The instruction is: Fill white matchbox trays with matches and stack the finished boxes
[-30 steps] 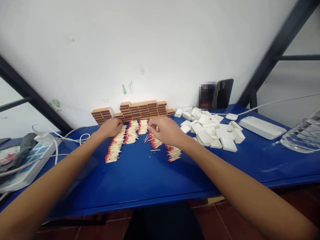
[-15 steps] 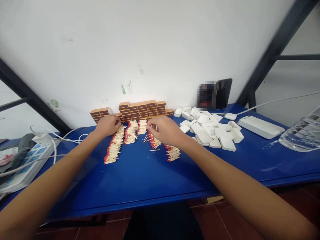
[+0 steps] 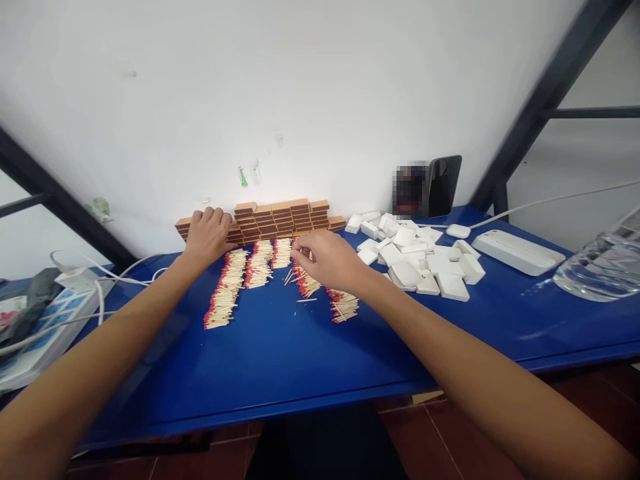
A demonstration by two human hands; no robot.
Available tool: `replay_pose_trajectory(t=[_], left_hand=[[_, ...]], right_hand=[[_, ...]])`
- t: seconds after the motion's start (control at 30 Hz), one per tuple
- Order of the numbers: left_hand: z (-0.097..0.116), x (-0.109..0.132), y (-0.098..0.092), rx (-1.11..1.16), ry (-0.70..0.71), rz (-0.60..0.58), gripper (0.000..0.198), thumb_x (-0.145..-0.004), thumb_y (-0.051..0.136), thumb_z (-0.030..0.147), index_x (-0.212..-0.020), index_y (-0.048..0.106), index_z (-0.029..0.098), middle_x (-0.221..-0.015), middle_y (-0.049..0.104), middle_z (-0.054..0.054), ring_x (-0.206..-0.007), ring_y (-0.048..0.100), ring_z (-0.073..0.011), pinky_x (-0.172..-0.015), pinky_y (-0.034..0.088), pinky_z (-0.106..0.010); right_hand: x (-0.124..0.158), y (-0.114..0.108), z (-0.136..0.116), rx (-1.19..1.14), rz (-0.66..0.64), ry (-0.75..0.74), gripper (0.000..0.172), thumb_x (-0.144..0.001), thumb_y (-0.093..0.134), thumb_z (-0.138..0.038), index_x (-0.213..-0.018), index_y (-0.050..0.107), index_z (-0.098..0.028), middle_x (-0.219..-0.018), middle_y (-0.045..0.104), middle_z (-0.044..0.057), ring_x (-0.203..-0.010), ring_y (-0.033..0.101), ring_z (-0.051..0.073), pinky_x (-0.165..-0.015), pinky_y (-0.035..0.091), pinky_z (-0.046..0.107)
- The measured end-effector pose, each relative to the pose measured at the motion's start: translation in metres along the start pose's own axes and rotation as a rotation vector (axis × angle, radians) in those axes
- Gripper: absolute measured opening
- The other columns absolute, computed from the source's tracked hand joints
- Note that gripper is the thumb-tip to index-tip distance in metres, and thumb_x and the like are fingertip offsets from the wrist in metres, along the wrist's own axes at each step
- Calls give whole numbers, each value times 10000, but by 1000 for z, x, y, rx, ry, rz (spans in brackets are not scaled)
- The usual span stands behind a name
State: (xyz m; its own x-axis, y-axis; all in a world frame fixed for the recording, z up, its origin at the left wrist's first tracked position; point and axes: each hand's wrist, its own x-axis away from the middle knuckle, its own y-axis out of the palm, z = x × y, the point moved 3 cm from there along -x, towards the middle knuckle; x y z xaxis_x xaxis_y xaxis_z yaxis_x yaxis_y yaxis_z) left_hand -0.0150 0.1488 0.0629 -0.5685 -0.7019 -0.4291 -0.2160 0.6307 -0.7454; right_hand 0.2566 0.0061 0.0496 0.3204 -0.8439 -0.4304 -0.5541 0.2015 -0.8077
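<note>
My left hand [image 3: 207,233] lies over the left end of the brown matchbox stack [image 3: 184,229], fingers bent over the top boxes and thumb low on the right side. What its fingertips touch behind the boxes is hidden. Fingers curled in a pinch, my right hand [image 3: 327,259] hovers low over a row of red-tipped matches [image 3: 307,284]; anything between the fingertips is too small to make out. More match rows lie to the left, the longest being the leftmost matches [image 3: 223,293]. Below my right wrist is another pile of matches [image 3: 344,307].
White matchbox trays [image 3: 407,257] are heaped at the right. Behind them a dark phone [image 3: 445,187] leans on the wall. A white power bank [image 3: 520,252] and a clear plastic container [image 3: 600,267] sit farther right. At left is a power strip [image 3: 50,327] with cables.
My left hand has moved left and up from the top of the leftmost match row onto the matchbox stack. My right hand has stayed almost in place.
</note>
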Motion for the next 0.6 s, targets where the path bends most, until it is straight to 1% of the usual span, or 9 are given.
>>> replay_pose_trajectory(t=[0.13, 0.27, 0.37, 0.47, 0.6], left_hand=[[1, 0, 3, -31, -17, 38, 473, -864, 792, 389, -1206, 624, 109, -1188, 647, -246, -1192, 543, -460, -972, 398, -556], [4, 0, 4, -24, -10, 51, 499, -817, 788, 311, -1233, 624, 89, -1214, 638, -266, -1213, 534, -477, -1011, 394, -586], [7, -1, 6, -15, 12, 44, 525, -799, 758, 265, -1272, 606, 96, -1225, 639, -260, -1211, 538, -472, -1024, 396, -592], [9, -1, 6, 3, 31, 47, 536, -808, 732, 266, -1295, 585, 100, -1230, 639, -255, -1220, 537, -466, -1034, 394, -595], [10, -3, 5, 3, 41, 43, 512, -835, 697, 282, -1287, 575, 75, -1233, 631, -275, -1222, 538, -467, -1045, 382, -602]], right_hand=[[0, -1, -1, -11, -5, 5, 255, -1044, 524, -242, -857, 692, -199, -841, 724, 63, -781, 604, 182, -713, 362, 323], [0, -1, -1, -14, -2, 6, 245, -1040, 529, -231, -860, 691, -196, -843, 724, 59, -778, 603, 177, -712, 357, 322], [0, -2, -2, -10, -4, 4, 248, -1044, 525, -232, -864, 693, -195, -844, 722, 59, -784, 601, 178, -718, 354, 322], [0, -1, -1, -6, -8, 7, 253, -1048, 524, -238, -867, 696, -195, -844, 722, 61, -785, 599, 178, -718, 352, 321], [0, -1, -1, -7, -9, 8, 259, -1052, 523, -246, -873, 703, -195, -843, 722, 64, -784, 597, 179, -718, 353, 323]])
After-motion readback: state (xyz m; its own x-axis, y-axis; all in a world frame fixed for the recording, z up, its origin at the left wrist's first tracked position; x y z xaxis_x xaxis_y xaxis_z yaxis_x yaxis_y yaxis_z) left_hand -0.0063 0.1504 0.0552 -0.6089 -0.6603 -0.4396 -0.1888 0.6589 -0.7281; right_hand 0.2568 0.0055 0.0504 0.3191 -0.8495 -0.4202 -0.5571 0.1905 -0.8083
